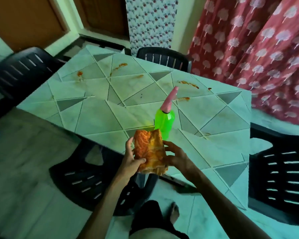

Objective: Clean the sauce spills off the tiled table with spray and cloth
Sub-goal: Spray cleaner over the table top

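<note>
Cloth [149, 149], orange, bunched, held over the near table edge. Left hand [130, 157] grips its left side, thumb across the front; right hand [178, 156] curls on its right edge. Green spray bottle [164, 121], pink nozzle, stands on tiled table [93, 121] just behind. Sauce smears [188, 83] on the far tiles.
</note>
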Demonstrator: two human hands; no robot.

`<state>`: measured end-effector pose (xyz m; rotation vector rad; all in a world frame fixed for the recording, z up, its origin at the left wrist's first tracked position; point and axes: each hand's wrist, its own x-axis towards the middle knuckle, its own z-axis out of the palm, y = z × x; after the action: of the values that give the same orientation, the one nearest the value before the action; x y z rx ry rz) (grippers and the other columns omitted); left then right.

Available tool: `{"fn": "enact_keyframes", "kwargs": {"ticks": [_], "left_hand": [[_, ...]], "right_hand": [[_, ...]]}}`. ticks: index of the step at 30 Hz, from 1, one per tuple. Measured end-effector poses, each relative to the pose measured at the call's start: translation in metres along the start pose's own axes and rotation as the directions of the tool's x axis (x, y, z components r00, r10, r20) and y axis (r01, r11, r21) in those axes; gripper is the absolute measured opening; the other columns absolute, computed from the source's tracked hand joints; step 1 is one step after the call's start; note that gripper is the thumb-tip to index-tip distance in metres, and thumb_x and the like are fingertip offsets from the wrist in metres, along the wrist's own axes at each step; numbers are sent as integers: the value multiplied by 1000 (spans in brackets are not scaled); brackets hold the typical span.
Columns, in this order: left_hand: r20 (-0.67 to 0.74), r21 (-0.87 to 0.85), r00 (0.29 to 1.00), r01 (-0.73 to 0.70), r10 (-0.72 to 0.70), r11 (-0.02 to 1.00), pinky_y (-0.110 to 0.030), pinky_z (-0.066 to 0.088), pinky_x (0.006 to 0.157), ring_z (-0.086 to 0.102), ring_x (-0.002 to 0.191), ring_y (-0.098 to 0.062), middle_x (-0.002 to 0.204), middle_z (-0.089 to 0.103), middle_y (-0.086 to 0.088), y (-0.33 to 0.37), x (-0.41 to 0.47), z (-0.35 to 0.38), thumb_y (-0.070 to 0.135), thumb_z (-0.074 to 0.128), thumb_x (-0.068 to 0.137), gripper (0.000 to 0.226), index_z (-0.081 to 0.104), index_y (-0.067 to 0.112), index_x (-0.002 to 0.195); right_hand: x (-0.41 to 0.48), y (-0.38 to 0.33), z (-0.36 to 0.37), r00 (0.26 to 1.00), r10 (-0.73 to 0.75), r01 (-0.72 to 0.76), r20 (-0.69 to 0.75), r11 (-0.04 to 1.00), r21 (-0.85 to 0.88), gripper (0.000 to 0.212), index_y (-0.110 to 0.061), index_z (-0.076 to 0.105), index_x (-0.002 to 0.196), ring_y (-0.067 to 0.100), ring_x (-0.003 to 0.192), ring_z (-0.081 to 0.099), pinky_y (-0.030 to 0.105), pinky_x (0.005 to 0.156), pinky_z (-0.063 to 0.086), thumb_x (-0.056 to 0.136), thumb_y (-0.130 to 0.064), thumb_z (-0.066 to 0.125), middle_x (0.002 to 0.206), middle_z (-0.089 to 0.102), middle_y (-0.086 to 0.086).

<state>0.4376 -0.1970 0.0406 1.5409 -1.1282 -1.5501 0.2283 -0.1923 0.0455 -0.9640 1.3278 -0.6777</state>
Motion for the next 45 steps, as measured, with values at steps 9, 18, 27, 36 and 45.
{"fn": "enact_keyframes", "kwargs": {"ticks": [9, 18, 27, 36, 45], "left_hand": [[-33, 204, 993, -107, 116, 973, -28, 41, 110, 47, 134, -9, 148, 47, 4, -8, 28, -11, -15, 55, 79, 88, 44, 45, 142], [-67, 313, 998, 15, 6, 950, -40, 45, 108, 44, 135, -19, 152, 40, -1, -9, 107, -66, -14, 54, 82, 89, 39, 49, 143], [-119, 554, 982, -59, 149, 830, -41, 43, 108, 41, 130, -25, 138, 39, -12, 11, 183, -112, -19, 52, 78, 89, 35, 30, 150], [-82, 814, 982, -32, 169, 580, -53, 46, 103, 42, 131, -33, 145, 35, -12, 15, 225, -152, 15, 68, 87, 74, 34, 34, 150], [-354, 791, 882, 103, 312, 604, -42, 41, 93, 47, 117, -28, 132, 47, -8, 16, 194, -127, 21, 71, 81, 45, 56, 22, 123]], "right_hand": [[48, 1, 3, 975, 71, -72, 209, 997, -2, 72, -32, 52, 141, 22, 114, 68, 50, 102, 52, 82, 9, 58, 135, 62, -4], [104, -21, 72, 995, 60, -66, 77, 994, 83, 66, -18, 50, 136, 16, 95, 66, 18, 65, 53, 72, -16, 70, 130, 60, 3], [162, -48, 96, 994, -46, 23, 99, 974, 227, 113, -15, 39, 144, 22, 98, 67, 51, 101, 50, 44, -47, 81, 140, 54, 3], [224, -64, 134, 990, 96, -116, 107, 974, 196, 80, -19, 45, 141, 25, 116, 61, 53, 102, 51, 67, -6, 73, 141, 54, 1], [195, -51, 110, 984, -132, 83, -122, 936, -343, 32, -13, 63, 126, 23, 92, 64, 26, 81, 48, 95, -12, 64, 124, 63, 9]]}}
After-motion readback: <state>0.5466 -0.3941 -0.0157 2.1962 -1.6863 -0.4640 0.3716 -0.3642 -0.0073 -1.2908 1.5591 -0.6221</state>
